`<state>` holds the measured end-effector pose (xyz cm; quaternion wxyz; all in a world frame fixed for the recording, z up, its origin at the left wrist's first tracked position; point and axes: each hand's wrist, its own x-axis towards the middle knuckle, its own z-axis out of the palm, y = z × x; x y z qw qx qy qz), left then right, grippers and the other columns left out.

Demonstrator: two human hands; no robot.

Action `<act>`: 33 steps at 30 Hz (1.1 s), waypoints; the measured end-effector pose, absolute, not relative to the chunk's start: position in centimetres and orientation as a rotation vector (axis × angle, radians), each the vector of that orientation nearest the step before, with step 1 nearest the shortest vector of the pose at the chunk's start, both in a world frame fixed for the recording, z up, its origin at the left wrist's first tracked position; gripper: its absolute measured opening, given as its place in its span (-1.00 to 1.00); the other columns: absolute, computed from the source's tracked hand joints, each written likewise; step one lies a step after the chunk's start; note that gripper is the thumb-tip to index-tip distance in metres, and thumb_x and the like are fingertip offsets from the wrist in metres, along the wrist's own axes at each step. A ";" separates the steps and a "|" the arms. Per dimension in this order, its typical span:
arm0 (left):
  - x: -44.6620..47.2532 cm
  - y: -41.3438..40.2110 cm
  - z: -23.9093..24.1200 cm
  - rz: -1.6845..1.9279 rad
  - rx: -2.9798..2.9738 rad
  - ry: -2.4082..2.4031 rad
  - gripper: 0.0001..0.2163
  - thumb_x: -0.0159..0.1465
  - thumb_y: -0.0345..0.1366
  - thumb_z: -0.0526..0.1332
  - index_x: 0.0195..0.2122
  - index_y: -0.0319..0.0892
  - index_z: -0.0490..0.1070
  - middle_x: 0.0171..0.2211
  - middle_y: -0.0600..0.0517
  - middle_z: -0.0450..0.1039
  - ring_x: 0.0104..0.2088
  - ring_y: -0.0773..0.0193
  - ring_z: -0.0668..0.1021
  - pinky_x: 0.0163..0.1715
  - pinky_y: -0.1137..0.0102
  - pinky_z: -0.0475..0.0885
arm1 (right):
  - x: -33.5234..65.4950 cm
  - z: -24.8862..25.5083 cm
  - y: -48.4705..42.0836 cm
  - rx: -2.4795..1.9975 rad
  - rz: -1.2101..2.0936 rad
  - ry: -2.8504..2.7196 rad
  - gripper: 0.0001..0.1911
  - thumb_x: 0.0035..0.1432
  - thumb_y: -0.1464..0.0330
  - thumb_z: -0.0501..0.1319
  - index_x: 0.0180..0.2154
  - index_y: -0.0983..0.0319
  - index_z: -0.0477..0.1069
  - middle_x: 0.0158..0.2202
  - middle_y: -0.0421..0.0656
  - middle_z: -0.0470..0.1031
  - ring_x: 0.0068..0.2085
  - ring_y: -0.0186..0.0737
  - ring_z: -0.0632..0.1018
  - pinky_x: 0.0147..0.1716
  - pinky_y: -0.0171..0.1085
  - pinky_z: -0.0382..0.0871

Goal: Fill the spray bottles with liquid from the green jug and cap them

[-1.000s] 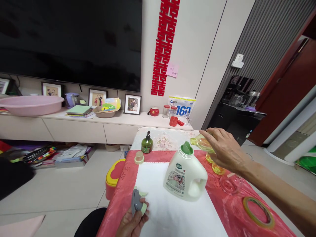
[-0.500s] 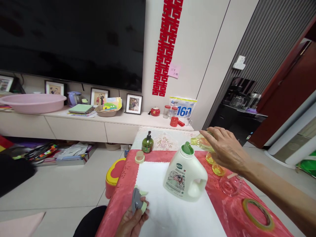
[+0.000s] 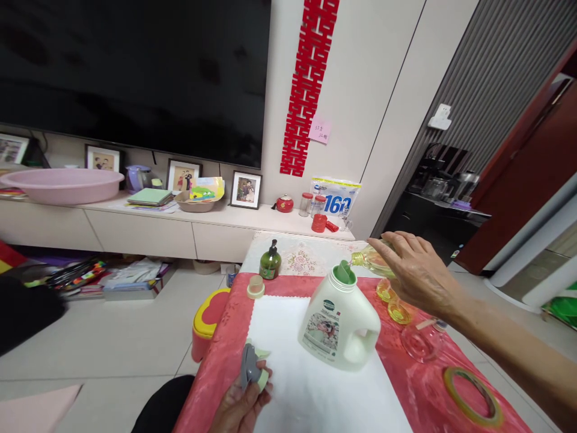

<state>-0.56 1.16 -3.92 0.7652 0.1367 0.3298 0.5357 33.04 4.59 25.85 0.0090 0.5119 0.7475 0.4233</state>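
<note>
Jug [image 3: 339, 328] is standing open on the white mat [image 3: 277, 316]. Right hand [image 3: 412, 267] is gripping a tipped yellow bottle [image 3: 372, 261], so pouring seems unfinished. Left hand [image 3: 246, 402] is gripping a grey piece [image 3: 247, 364], not put down yet.

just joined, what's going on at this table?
A person's right hand holds a translucent yellow bottle tipped sideways, its mouth close beside the green spout of an upright pale-green plastic jug. The jug stands uncapped on a white sheet. The left hand holds a grey and pale-green plastic piece nearby. Any liquid running is too small to tell.
</note>
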 end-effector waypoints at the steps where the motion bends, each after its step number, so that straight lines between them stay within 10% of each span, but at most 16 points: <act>1: -0.6 1.2 -3.9 1.156 0.303 0.719 -0.58 -0.10 -0.30 0.62 -0.17 -0.09 0.64 -0.17 -0.05 0.65 -0.19 0.12 0.64 -0.21 0.33 0.58 | 33.1 25.9 4.6 1.602 1.320 2.332 -0.21 -0.11 0.55 0.21 0.23 0.22 0.30 0.14 0.04 0.36 0.12 0.05 0.37 -0.01 -0.10 0.27; 33: -0.3 1.0 -3.7 1.164 0.317 0.723 -0.58 -0.09 -0.26 0.61 -0.18 -0.13 0.64 -0.21 -0.08 0.65 -0.24 0.15 0.64 -0.23 0.35 0.55 | 32.9 27.1 4.7 1.476 1.408 2.272 -0.27 -0.06 0.56 0.21 0.20 0.20 0.27 0.18 0.08 0.34 0.17 0.08 0.34 0.01 -0.07 0.22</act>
